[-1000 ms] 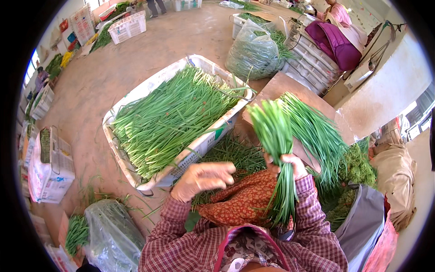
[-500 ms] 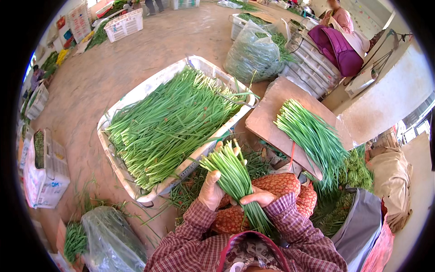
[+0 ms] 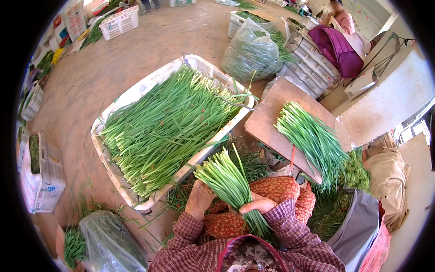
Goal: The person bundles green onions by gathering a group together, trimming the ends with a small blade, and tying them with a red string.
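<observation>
A bunch of garlic chives (image 3: 226, 177) slants over my lap, pale cut ends up and to the left, green leaves down. My right hand (image 3: 259, 204) grips it around the middle, thumb across the front. My left hand (image 3: 199, 199) is beside the bunch, below the pale ends; its fingers are mostly hidden, so I cannot tell whether they hold the stems. One stem sticks up above the others. A larger pile of chives (image 3: 310, 136) lies on a brown board (image 3: 267, 118) to the right, leaves hanging over its edge.
A white crate (image 3: 102, 147) full of chives (image 3: 167, 131) stands ahead on the left. Loose greens lie between it and my patterned trousers (image 3: 276, 188). Plastic bags of greens stand at lower left (image 3: 111, 235) and beyond the board (image 3: 253, 50). A person (image 3: 342, 20) is at far right.
My left hand has moved down and left from the pale ends, and its fingers have gone from sight. The bunch has shifted slightly left; my right hand keeps its grip.
</observation>
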A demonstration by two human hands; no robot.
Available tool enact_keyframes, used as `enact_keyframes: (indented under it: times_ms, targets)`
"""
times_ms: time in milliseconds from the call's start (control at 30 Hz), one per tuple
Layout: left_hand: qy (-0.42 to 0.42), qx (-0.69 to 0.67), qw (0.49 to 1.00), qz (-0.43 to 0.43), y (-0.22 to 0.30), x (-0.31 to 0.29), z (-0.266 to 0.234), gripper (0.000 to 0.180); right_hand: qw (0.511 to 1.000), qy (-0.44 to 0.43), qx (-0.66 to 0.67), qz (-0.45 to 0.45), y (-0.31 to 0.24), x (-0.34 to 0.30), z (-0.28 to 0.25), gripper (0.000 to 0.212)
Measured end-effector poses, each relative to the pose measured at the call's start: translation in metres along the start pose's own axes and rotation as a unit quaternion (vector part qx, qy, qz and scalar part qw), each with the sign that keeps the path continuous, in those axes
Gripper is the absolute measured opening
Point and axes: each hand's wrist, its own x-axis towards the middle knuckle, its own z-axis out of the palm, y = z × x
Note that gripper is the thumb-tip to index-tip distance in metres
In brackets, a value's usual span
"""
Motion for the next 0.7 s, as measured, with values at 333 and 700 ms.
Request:
enact_keyframes:
  times_ms: [333, 700]
  targets:
    - [-0.18, 0.062, 0.975, -0.111, -0.011, 0.0, -0.037, 0.105, 0.997, -0.029, 0.067, -0.019, -0.01, -0.004, 0.005, 0.068]
    - [-0.196, 0.017, 0.98, -0.022, 0.027, 0.037, 0.091, 0.136, 0.99, 0.027, 0.14, -0.002, 0.011, 0.002, 0.009, 0.068]
